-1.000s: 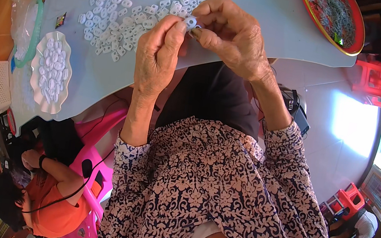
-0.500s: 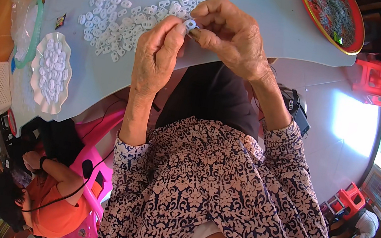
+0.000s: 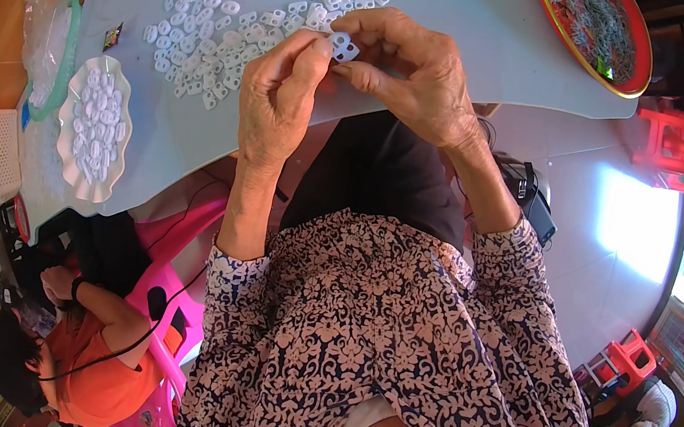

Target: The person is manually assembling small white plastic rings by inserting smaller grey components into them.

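Note:
My left hand (image 3: 278, 96) and my right hand (image 3: 409, 72) meet above the near edge of a pale grey table (image 3: 477, 38). Together their fingertips pinch one small white plastic piece (image 3: 342, 45) with two holes. Just beyond the hands lies a spread of several similar white pieces (image 3: 230, 17) on the table top. Whether anything else is tucked in either palm is hidden.
A white scalloped dish (image 3: 94, 130) filled with white pieces sits at the table's left, beside a plastic bag with a green rim (image 3: 51, 47). A red-rimmed round tray (image 3: 599, 31) of small grey parts is at the far right. A person in orange (image 3: 86, 361) sits lower left; red stools (image 3: 666, 144) stand right.
Both hands stay together on the small white piece; the fingers have shifted only slightly around it.

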Demonstrator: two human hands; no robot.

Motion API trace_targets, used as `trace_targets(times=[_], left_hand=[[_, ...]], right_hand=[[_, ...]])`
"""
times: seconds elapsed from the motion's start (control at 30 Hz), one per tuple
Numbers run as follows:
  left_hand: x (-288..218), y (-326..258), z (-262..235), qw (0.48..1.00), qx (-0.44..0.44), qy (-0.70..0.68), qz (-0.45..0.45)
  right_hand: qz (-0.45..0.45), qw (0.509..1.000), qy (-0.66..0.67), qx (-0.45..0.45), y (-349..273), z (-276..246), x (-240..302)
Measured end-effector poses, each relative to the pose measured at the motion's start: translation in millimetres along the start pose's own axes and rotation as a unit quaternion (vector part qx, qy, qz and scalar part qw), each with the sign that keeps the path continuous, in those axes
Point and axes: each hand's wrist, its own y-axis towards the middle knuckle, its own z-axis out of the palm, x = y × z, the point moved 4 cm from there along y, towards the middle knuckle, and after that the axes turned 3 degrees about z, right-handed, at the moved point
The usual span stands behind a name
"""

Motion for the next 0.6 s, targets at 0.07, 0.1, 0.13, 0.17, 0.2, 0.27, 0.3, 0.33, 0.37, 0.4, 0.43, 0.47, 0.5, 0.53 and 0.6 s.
trace_targets(times=[0.07, 0.1, 0.13, 0.17, 0.2, 0.27, 0.3, 0.33, 0.37, 0.4, 0.43, 0.47, 0.5, 0.53, 0.6], left_hand=[[-3.2, -0.1, 1.7, 1.0, -0.006, -0.012, -0.011], [-3.1, -0.4, 1.9, 1.0, -0.005, -0.012, -0.01], [-2.8, -0.6, 2.3, 1.0, -0.001, -0.015, -0.011], [-2.3, -0.6, 2.8, 1.0, 0.004, -0.017, -0.013], [-2.7, -0.5, 2.1, 1.0, 0.005, -0.017, -0.013], [-3.7, 0.2, 2.3, 0.999, 0.027, -0.018, -0.018], [-4.4, 0.4, 1.0, 0.999, 0.027, -0.018, -0.018], [-5.1, 0.5, 0.4, 0.999, 0.038, -0.015, -0.018], [-5.7, 0.3, 0.4, 0.999, 0.049, -0.012, -0.019], [-4.7, 0.1, 0.9, 0.999, 0.05, -0.012, -0.019], [-3.4, -0.3, 1.5, 0.998, 0.05, -0.018, -0.015], [-2.9, -0.6, 1.8, 0.998, 0.051, -0.024, -0.011], [-2.9, -0.6, 1.5, 0.998, 0.051, -0.024, -0.011], [-3.0, -0.6, 1.3, 0.998, 0.057, -0.026, -0.012], [-2.9, -0.9, 0.1, 0.998, 0.062, -0.029, -0.013]], right_hand=[[-0.011, 1.0, -0.016, -0.009, -0.5, -1.4, -0.7], [-0.011, 1.0, -0.016, -0.009, -0.8, -1.2, -1.6], [-0.015, 1.0, -0.016, -0.012, -0.9, -0.9, -2.2], [-0.019, 1.0, -0.017, -0.015, -1.1, -1.0, -2.7], [-0.018, 1.0, -0.016, -0.016, -1.2, -1.1, -2.3], [-0.009, 0.999, -0.03, -0.01, -0.9, -1.2, -1.4], [-0.009, 0.999, -0.03, -0.01, -0.6, -1.2, -0.6], [-0.001, 1.0, -0.03, -0.002, -0.3, -0.6, -0.5], [0.007, 0.999, -0.03, 0.006, -0.1, 0.1, -0.3], [0.007, 0.999, -0.031, 0.006, -0.3, -0.2, -0.1], [0.001, 0.999, -0.038, 0.007, -0.5, -0.3, 0.7], [-0.004, 0.999, -0.045, 0.008, -0.8, -0.3, 1.4], [-0.004, 0.999, -0.045, 0.008, -1.0, 0.0, 1.0], [-0.015, 0.999, -0.039, 0.011, -1.3, 0.6, 1.1], [-0.026, 0.999, -0.034, 0.015, -1.5, 1.2, 1.2]])
